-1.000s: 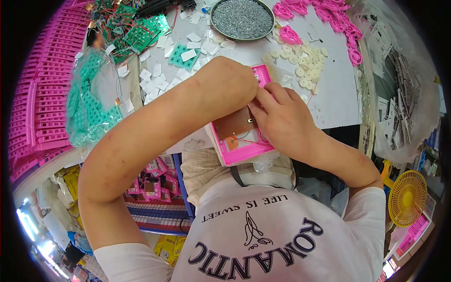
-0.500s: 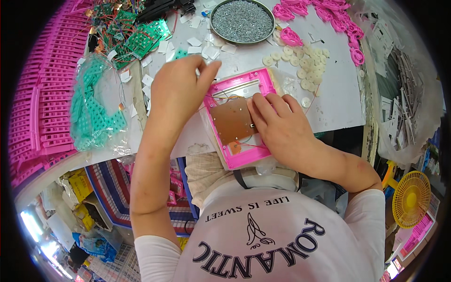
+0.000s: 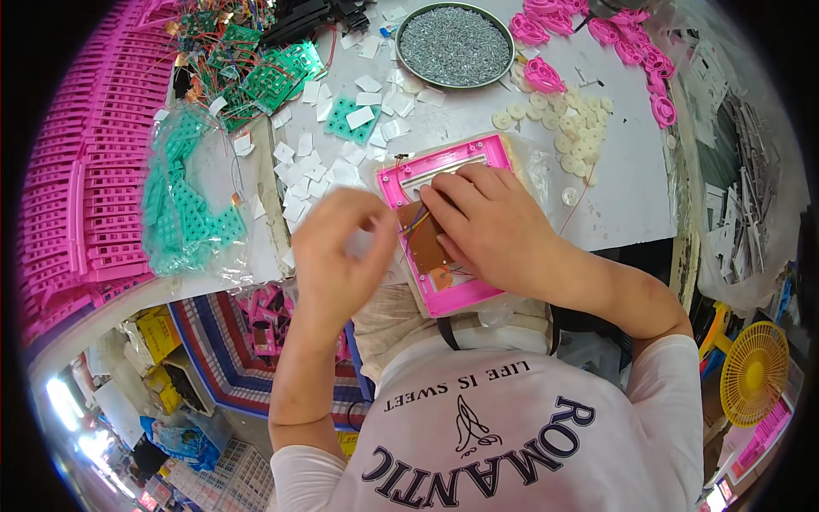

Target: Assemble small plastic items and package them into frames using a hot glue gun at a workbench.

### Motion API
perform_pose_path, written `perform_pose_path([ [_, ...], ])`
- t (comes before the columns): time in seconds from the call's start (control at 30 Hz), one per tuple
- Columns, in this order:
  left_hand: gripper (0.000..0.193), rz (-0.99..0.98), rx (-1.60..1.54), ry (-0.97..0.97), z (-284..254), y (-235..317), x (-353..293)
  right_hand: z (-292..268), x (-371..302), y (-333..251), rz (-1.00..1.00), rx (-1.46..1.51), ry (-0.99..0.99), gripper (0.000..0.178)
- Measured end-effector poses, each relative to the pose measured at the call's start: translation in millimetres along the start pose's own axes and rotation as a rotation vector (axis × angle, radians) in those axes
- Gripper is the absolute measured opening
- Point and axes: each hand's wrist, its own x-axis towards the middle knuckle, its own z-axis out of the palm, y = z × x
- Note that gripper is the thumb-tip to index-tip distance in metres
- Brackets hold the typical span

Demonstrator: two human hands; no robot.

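Observation:
A pink plastic casing lies tilted at the table's near edge, above my lap. Inside it sits a brown circuit board with thin coloured wires along its upper side. My right hand reaches over the casing's right side, fingers bent over the board and gripping it; its far edge is hidden beneath them. My left hand hovers at the casing's left edge, thumb and fingers curled toward each other. Motion blurs it, and whether anything is between its fingertips is unclear.
Beyond the casing stand a round tray of small screws, pale round discs and pink plastic parts. White squares and a teal rubber pad lie left. Green circuit boards and bagged teal pads sit farther left.
My left hand has come down and nearer from above the casing's upper left corner to its left edge. My right hand has shifted left over the board, and the teal pad now shows fully.

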Motion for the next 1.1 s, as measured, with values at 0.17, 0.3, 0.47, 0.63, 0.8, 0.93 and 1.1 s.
perform_pose_path([
  [0.17,0.013,0.101,0.166,0.011,16,-18,39,-6,-4,-7,-0.061,0.005,0.022,0.048],
  [0.3,0.009,0.160,0.027,0.029,18,-15,35,-9,-6,10,-0.084,0.198,0.111,0.045],
  [0.47,0.014,0.046,-0.149,0.046,26,5,11,-18,5,22,0.185,0.479,0.270,0.026],
  [0.63,0.015,0.155,0.016,0.028,24,12,8,-11,6,21,0.130,0.444,0.322,0.018],
  [0.8,0.017,0.310,0.039,0.039,30,4,10,-27,-6,17,0.087,0.397,0.235,0.026],
  [0.93,0.021,0.439,0.050,-0.002,26,2,9,-42,-12,22,-0.017,0.362,0.116,0.038],
  [1.1,0.022,0.395,0.007,0.006,25,-4,9,-47,-15,8,-0.034,0.247,0.098,0.052],
])
